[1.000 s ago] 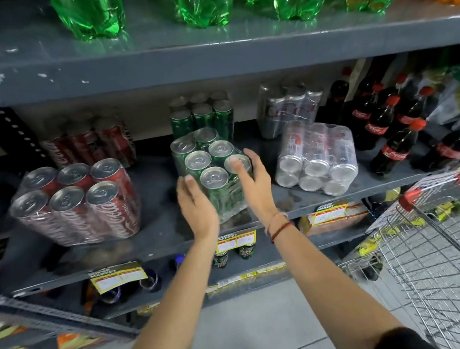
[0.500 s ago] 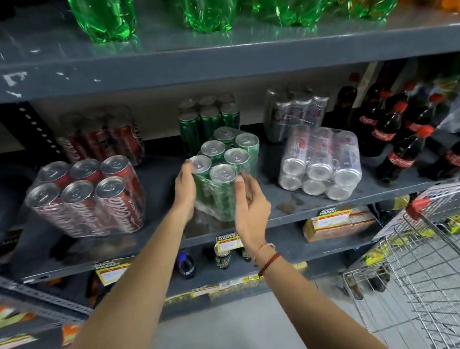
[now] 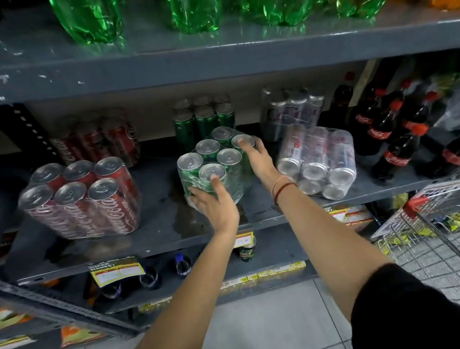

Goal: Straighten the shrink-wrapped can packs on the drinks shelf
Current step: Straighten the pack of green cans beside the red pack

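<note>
A shrink-wrapped pack of green cans [image 3: 211, 159] stands upright in the middle of the grey drinks shelf [image 3: 161, 225], turned at an angle to the shelf edge. My left hand [image 3: 216, 203] presses on its near front corner. My right hand [image 3: 258, 158] grips its right side, fingers on a can top. A red cola can pack [image 3: 80, 198] leans tilted at the left. A silver can pack [image 3: 316, 161] lies tilted at the right. More red [image 3: 100, 141], green [image 3: 204, 118] and silver [image 3: 292, 110] packs stand behind them.
Cola bottles [image 3: 395, 137] crowd the shelf's right end. Green bottles [image 3: 194, 7] stand on the shelf above. A wire shopping cart [image 3: 446, 239] is close at my lower right. Loose cans and price tags [image 3: 116, 270] sit on the lower shelf. A wet patch marks the shelf near the green pack.
The green pack has been turned and pushed a little back. My left hand slid from its left side to the front corner; my right hand moved from the front to its right side.
</note>
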Available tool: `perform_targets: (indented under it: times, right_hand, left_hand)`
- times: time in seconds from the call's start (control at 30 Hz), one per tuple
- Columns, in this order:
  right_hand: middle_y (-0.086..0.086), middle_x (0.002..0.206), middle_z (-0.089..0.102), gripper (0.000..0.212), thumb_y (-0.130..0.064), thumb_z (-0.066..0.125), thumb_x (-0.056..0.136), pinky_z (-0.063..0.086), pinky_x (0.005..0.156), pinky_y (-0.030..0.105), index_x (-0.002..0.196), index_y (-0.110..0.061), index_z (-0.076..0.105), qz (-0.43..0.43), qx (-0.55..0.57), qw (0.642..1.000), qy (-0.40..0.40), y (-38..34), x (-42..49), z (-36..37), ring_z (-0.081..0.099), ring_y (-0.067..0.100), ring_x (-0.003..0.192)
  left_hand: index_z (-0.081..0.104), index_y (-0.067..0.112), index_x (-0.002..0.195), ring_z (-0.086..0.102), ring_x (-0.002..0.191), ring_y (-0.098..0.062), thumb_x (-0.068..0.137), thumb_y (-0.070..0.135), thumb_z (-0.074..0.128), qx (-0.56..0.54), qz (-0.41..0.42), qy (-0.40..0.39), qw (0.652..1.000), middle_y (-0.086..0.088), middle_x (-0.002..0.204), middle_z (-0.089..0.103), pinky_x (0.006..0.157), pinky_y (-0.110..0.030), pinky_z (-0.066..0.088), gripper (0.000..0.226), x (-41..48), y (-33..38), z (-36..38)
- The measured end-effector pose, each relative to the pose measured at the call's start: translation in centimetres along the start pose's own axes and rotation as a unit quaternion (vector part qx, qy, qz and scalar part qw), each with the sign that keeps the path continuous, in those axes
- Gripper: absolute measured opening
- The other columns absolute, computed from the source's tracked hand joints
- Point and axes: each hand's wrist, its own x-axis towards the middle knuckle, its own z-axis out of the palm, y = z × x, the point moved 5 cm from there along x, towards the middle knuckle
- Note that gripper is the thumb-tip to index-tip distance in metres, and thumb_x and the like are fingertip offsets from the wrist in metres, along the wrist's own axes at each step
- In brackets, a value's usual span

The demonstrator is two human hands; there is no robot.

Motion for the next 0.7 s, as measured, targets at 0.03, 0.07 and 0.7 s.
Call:
perform_targets:
  times: [0.03, 0.07, 0.7]
  right_hand:
    - [0.011, 0.145, 0.045, 0.070, -0.048, 0.056, 0.088, 0.035, 0.111, 0.041, 0.145, -0.017, 0.031, -0.016, 0.010, 0.999, 0.029, 0.2, -0.5, 0.0, 0.043, 0.028, 0.132]
    - [0.012, 0.145, 0.044, 0.069, -0.045, 0.057, 0.089, 0.033, 0.111, 0.041, 0.145, -0.014, 0.031, -0.035, 0.011, 0.998, 0.059, 0.6, -0.9, -0.1, 0.042, 0.029, 0.133]
    - [0.015, 0.114, 0.055, 0.036, -0.028, 0.064, 0.087, 0.033, 0.084, 0.021, 0.113, -0.004, 0.057, -0.232, -0.075, 0.931, 0.272, -2.2, -5.6, -10.3, 0.048, 0.019, 0.100]
  left_hand:
    - [-0.001, 0.015, 0.151, 0.002, 0.149, -0.024, 0.095, 0.053, 0.033, 0.001, 0.012, -0.002, 1.000, -0.010, 0.162, 0.000, 0.121, -0.044, 0.005, 0.075, 0.6, 0.2, -0.5]
    - [0.004, 0.017, 0.152, 0.010, 0.148, -0.025, 0.095, 0.054, 0.033, 0.002, 0.026, -0.007, 1.000, -0.010, 0.161, 0.008, 0.120, -0.045, 0.011, 0.074, 1.3, 0.5, -1.0]
    - [0.038, 0.009, 0.138, 0.010, 0.148, -0.030, 0.093, 0.034, 0.042, 0.181, 0.341, 0.082, 0.919, -0.020, 0.157, 0.020, 0.117, -0.043, 0.016, 0.052, 1.9, 7.1, 0.4]
